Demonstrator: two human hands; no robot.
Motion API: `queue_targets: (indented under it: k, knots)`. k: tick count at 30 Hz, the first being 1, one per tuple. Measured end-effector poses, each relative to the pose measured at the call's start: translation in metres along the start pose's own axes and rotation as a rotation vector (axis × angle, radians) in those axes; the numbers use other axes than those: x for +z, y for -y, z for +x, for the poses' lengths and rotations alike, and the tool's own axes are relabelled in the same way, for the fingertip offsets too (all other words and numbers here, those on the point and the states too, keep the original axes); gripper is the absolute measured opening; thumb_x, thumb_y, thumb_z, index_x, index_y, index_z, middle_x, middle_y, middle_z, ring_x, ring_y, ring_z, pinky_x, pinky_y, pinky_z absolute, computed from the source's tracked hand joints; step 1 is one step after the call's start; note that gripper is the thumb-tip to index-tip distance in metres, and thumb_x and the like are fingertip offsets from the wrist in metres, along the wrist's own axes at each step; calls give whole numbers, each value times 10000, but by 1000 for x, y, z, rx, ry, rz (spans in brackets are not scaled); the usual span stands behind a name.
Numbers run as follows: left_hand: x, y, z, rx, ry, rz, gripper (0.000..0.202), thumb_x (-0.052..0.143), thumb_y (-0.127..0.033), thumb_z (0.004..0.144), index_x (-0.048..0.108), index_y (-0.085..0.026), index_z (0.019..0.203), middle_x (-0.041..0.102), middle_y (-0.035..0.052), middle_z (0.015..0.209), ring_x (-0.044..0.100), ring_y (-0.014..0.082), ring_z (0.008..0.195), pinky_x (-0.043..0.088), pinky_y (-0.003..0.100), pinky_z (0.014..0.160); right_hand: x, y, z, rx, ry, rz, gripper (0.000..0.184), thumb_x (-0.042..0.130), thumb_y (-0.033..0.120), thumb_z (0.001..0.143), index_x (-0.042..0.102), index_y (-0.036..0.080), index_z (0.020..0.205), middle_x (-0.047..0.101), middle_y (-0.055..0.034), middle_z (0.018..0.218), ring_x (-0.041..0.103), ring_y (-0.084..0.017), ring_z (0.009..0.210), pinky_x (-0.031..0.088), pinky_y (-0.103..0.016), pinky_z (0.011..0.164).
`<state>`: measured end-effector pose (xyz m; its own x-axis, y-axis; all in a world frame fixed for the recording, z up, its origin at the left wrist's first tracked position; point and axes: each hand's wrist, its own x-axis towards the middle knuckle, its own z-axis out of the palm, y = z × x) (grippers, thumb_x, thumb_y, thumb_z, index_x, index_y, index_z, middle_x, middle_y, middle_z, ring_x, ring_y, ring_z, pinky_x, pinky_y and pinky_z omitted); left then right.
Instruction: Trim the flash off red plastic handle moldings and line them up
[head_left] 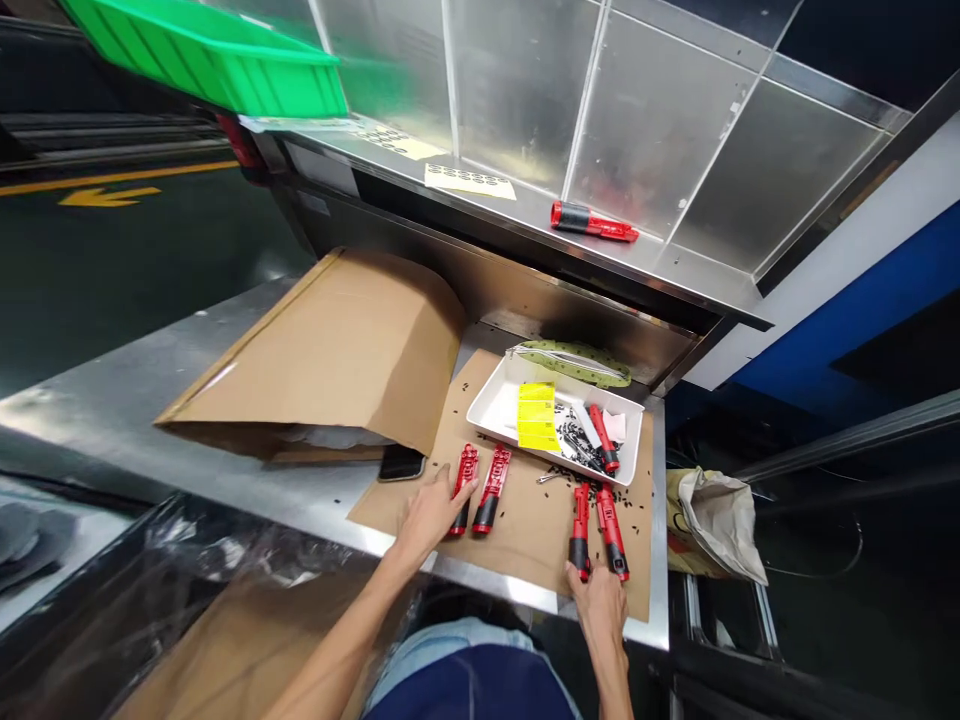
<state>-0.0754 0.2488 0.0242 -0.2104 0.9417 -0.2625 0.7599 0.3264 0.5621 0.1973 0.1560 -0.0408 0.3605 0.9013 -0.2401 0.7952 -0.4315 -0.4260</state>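
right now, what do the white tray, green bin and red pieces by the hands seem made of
White tray: probably smooth plastic, with even walls and rounded corners. Green bin: likely shiny moulded plastic, given ribbed sides. Red pieces: probably glossy plastic, with moulded-looking recesses.

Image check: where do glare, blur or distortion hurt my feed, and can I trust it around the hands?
Head view: glare whitens the steel table at far left; head view: the green bin looks soft, with outer areas stretched; head view: left hand, right hand and red parts look fairly clear, but print on the yellow labels is unreadable.
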Motion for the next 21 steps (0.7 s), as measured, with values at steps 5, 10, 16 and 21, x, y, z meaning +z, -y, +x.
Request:
queue_targets:
  k: [5,10,16,21]
  knots:
    - [21,-33,-34,227,257,-315,743,517,-700,802,553,-134,1280,668,227,1295,635,343,1221,477,476,1070,-35,-10,-38,-140,-150,304,358,628,574,848,772,253,914,722,-74,664,705,-302,646,491,-350,600]
    - [42,-74,-85,383,820,-1000,945,775,-751,647,538,-202,1379,630,190,1382,628,322,1247,457,496,1117,-84,20,-67,-360,-298,511,382,700,518,853,753,272,1139,776,-83,1018,723,-273,809,521,-331,678]
    - [23,-94,-108,350,635,-1262,710,792,-646,740,645,-207,1279,707,133,1256,587,335,1294,348,521,1213,-108,24,-73,-390,-374,704,395,767,486,815,768,251,1132,687,-115,1183,667,-280,1024,534,-336,772]
    - [27,-88,-114,450,633,-1226,670,750,-681,761,669,-211,1232,723,119,1206,571,345,1308,343,524,1213,-104,44,-80,-258,-247,895,419,695,620,826,801,218,876,606,-128,1195,614,-302,1109,499,-390,933]
